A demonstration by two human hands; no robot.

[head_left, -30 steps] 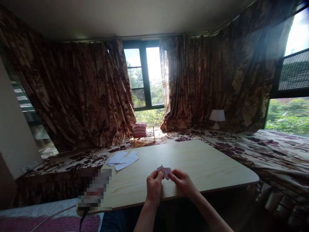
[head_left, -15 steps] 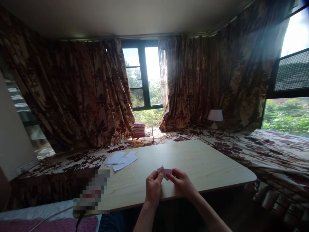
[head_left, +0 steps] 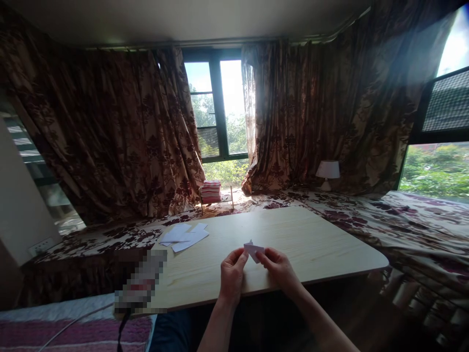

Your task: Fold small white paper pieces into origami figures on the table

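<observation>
A small folded piece of white paper (head_left: 253,251) is held up between my two hands, over the front part of the pale wooden table (head_left: 293,234). My left hand (head_left: 232,271) pinches its left edge between thumb and fingers. On the other side, my right hand (head_left: 277,266) grips the lower right part, the thumb lying on its face. A small point of paper sticks up at the top. The exact folds are too small to tell. Several white sheets (head_left: 186,237) lie overlapping at the table's back left.
A blurred-out object (head_left: 141,283) with a cable lies on the table's left corner. Behind the table, a small rack holds striped folded cloths (head_left: 210,191), and a white lamp (head_left: 328,169) stands on the patterned ledge cover (head_left: 351,210).
The folded paper has turned a little in my fingers, and more of its flat face shows. My right hand has shifted slightly right. The view has tilted slightly down.
</observation>
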